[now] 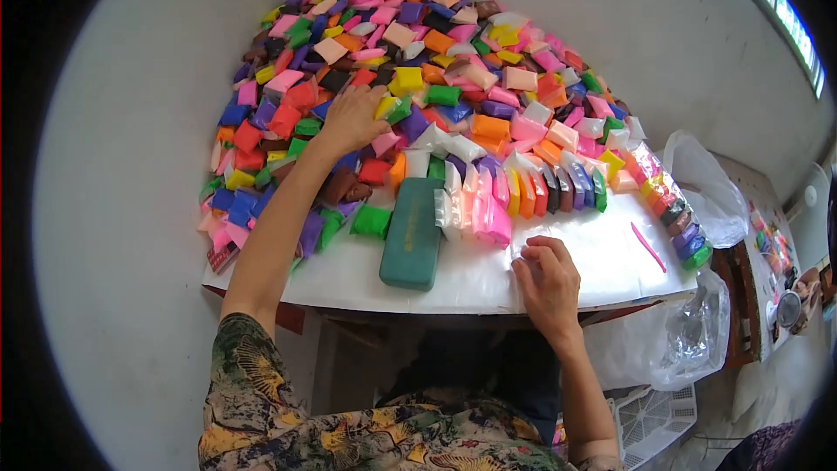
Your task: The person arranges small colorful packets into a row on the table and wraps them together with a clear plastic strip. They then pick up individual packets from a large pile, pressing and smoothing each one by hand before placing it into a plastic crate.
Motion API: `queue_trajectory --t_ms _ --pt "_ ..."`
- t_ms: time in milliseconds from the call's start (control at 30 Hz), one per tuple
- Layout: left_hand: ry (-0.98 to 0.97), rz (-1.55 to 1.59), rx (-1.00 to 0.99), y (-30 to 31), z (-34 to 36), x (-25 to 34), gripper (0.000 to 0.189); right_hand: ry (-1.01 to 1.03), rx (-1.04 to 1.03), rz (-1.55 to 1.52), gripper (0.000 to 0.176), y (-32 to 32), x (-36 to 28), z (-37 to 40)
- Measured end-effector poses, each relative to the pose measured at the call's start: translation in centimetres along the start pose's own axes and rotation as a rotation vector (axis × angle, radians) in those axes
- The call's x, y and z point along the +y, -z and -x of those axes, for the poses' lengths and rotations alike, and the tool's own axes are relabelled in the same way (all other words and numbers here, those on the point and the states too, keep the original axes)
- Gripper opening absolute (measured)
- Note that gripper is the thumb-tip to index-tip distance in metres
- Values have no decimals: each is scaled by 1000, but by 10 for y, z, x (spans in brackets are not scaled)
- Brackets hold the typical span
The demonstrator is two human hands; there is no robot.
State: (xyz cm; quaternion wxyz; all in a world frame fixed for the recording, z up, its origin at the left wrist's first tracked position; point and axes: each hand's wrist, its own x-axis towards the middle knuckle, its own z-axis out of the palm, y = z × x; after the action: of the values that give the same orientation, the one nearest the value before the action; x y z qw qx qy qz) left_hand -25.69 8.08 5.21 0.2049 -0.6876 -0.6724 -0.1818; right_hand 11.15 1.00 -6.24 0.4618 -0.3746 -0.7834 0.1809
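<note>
In the head view, the left hand (353, 119) reaches over a large heap of small, soft, multicoloured packets (331, 51) that covers the back and left of a white-topped bench (471, 290). Its fingertips are at a yellow packet (385, 108) and a green packet (399, 110); whether they pinch either one, I cannot tell. The right hand (549, 283) is at the bench's front edge, its fingers loosely curled, the thumb apart from them, with nothing visible in its grasp.

Between the hands, a dark green oblong case (411, 240) lies just beside a row of packets standing on edge (527, 192), which runs from white and pink through orange, red and black to green. Farther right lie a thin pink stick (649, 248) and a clear bag packed with coloured packets (671, 209). Crumpled clear plastic (697, 331) hangs beside the bench, above a white lattice basket (658, 419).
</note>
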Motion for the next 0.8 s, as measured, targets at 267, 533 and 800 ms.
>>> queue_trajectory --t_ms 267,533,800 --pt "67 426 92 8 2 -14 35 60 73 -17 17 -1 -3 0" --pt "132 1499 -201 53 104 174 36 -162 -90 -893 64 27 -25 -12" --pt "40 1082 47 6 136 267 44 122 290 91 38 54 -7 27"
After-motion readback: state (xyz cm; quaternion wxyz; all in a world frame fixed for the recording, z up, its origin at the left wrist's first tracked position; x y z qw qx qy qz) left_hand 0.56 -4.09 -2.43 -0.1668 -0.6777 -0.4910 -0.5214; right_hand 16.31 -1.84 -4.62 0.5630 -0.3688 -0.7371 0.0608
